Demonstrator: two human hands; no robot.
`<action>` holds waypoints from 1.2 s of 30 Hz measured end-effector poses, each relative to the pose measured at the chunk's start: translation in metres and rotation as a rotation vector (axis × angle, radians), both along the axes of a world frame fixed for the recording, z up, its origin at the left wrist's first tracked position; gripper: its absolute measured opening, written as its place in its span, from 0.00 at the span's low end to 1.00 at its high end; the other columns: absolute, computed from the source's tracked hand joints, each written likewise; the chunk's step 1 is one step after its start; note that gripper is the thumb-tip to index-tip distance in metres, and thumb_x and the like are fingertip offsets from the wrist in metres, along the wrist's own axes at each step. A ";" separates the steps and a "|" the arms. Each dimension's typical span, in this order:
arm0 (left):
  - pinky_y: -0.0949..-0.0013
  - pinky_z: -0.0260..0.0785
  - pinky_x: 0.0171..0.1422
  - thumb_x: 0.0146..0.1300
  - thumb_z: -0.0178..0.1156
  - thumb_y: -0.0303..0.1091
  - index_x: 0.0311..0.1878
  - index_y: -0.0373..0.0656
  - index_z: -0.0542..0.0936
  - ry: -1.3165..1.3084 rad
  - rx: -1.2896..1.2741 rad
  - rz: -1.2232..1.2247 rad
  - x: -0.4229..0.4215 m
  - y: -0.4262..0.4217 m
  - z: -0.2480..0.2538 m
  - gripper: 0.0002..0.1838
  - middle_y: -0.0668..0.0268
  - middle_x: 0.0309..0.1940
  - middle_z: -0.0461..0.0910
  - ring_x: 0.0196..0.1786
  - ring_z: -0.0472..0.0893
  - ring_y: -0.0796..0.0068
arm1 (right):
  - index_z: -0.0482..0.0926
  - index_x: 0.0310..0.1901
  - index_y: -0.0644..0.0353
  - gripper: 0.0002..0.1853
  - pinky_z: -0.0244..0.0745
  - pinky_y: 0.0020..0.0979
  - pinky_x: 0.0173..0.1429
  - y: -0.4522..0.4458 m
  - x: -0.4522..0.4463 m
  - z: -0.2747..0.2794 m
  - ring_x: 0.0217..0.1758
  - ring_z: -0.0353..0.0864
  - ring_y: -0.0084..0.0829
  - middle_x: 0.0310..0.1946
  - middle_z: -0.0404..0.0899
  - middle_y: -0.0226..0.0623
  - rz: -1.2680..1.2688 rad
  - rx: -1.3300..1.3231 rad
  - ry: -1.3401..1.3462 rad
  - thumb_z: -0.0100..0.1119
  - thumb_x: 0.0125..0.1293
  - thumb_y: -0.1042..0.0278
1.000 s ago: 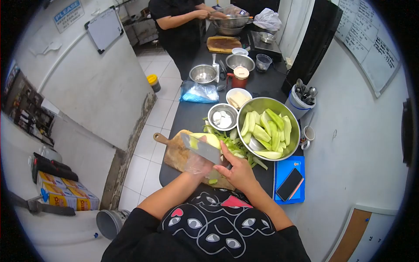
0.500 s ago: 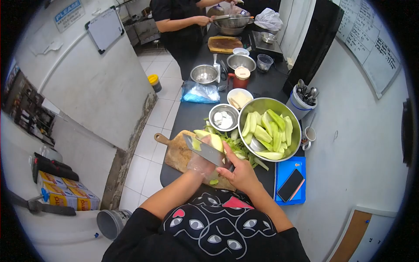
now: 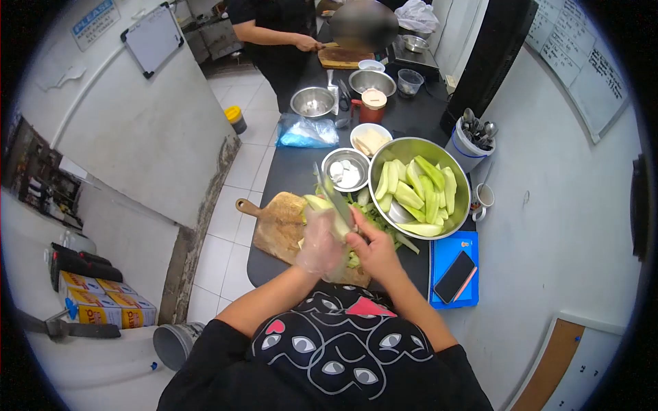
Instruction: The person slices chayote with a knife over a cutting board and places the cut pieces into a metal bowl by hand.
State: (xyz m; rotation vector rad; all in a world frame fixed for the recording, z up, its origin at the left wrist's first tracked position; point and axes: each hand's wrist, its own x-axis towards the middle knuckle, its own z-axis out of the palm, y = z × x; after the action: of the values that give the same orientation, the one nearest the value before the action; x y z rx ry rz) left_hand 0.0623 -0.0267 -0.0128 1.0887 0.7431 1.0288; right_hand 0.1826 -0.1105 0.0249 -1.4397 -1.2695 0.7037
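Observation:
My left hand [image 3: 322, 248], in a clear plastic glove, grips a pale green vegetable piece [image 3: 319, 203] over the wooden cutting board [image 3: 277, 229]. My right hand [image 3: 373, 246] is closed round the handle of a knife [image 3: 336, 195], its blade tilted upward along the vegetable's right side. Green peelings [image 3: 384, 222] lie beside and partly behind my hands. Right of them stands a large steel bowl [image 3: 469, 198] of peeled green pieces. A small steel bowl [image 3: 325, 179] with white pieces is just beyond the knife tip.
Beyond are a plate of pale slices [image 3: 371, 139], a blue plastic bag [image 3: 306, 131], a red mug [image 3: 372, 108] and steel bowls [image 3: 313, 102]. A phone [image 3: 454, 277] lies on a blue folder [image 3: 469, 241] at right. A co-worker [image 3: 271, 34] stands at the table's far end.
The knife has turned from lying across the vegetable to pointing away, more upright. My left hand now shows its gloved back. The view has shifted slightly, and the co-worker's arm has moved lower.

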 end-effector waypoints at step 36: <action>0.62 0.71 0.50 0.68 0.49 0.50 0.59 0.56 0.67 -0.381 -0.606 -0.042 -0.001 0.004 0.027 0.19 0.68 0.42 0.73 0.46 0.74 0.72 | 0.62 0.68 0.44 0.34 0.72 0.40 0.33 -0.024 -0.008 0.027 0.28 0.79 0.46 0.24 0.77 0.46 0.096 -0.117 -0.401 0.58 0.61 0.49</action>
State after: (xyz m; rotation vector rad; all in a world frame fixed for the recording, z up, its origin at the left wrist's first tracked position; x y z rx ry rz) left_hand 0.0609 -0.0225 0.0143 0.3702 0.6537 0.8574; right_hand 0.1744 -0.1349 0.0523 -1.6808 -1.6355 0.5770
